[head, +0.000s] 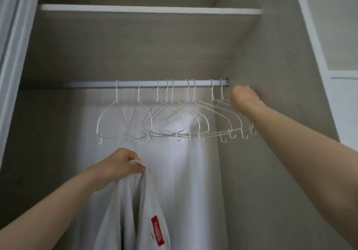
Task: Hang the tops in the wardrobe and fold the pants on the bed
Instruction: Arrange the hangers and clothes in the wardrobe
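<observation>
A white top [135, 207] with a red label hangs from my left hand [120, 162], which grips its upper edge low in the middle of the wardrobe. Several white wire hangers [174, 114] hang with nothing on them from the rail [147, 84]. My right hand [243, 99] reaches up to the right end of the rail, with its fingers curled at the rightmost hanger [224, 106]. Whether it truly holds that hanger is hidden by the back of the hand.
A white shelf [151, 9] crosses the wardrobe above the rail. The grey side wall [271, 114] stands just right of my right hand. A pale cloth [174, 172] hangs at the back below the hangers. The door frame [17, 56] borders the left.
</observation>
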Tool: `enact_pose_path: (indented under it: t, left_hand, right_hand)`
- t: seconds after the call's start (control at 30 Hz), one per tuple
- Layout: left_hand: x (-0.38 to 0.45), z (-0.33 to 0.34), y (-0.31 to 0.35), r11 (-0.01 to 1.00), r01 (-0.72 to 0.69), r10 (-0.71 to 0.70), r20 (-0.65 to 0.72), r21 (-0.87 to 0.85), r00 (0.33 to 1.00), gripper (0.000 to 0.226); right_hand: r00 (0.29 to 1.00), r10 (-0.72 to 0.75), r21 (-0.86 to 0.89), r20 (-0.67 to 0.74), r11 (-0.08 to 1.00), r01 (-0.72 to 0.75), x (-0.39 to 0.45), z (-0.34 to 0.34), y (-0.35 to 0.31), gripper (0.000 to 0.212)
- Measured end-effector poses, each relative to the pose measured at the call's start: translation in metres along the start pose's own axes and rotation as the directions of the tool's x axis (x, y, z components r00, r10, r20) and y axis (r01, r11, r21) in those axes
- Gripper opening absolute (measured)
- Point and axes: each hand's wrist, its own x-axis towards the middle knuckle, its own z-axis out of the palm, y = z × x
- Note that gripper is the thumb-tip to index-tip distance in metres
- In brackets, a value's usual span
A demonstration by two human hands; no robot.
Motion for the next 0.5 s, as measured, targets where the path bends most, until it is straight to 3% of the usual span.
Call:
enact_pose_path:
  t: [0.07,0.17,0.27,0.37,0.43,0.5]
  left_hand:
    - [0.004,0.000,-0.005,0.998,-0.047,0.046,0.014,0.040,0.999,0.008]
    - [0.010,-0.002,-0.011,0.994,-0.094,0.093,0.015,0.063,0.996,0.013]
    - [0.015,0.001,-0.012,0.975,-0.161,0.138,0.150,0.153,0.979,0.018]
    - [0.017,0.008,-0.008,0.958,-0.222,0.175,0.238,0.183,0.955,0.019]
    - [0.016,0.013,-0.004,0.962,-0.227,0.182,0.260,0.151,0.948,0.017]
    - [0.015,0.016,0.000,0.971,-0.201,0.158,0.288,0.127,0.945,0.018]
  right_hand:
    - [1.000,-0.025,-0.043,0.014,0.999,0.026,0.009,0.008,0.008,0.032]
    - [1.000,-0.009,-0.030,0.023,1.000,0.010,0.019,0.020,0.010,0.031]
    - [0.999,0.034,0.014,0.041,0.999,-0.035,0.026,0.025,0.008,0.029]
    - [0.992,0.087,0.106,0.094,0.990,-0.097,0.029,0.030,0.010,0.026]
    - [0.976,0.103,0.185,0.193,0.973,-0.139,0.030,0.033,0.012,0.010]
    - [0.959,0.114,0.291,0.258,0.938,-0.190,0.033,0.037,0.014,0.022]
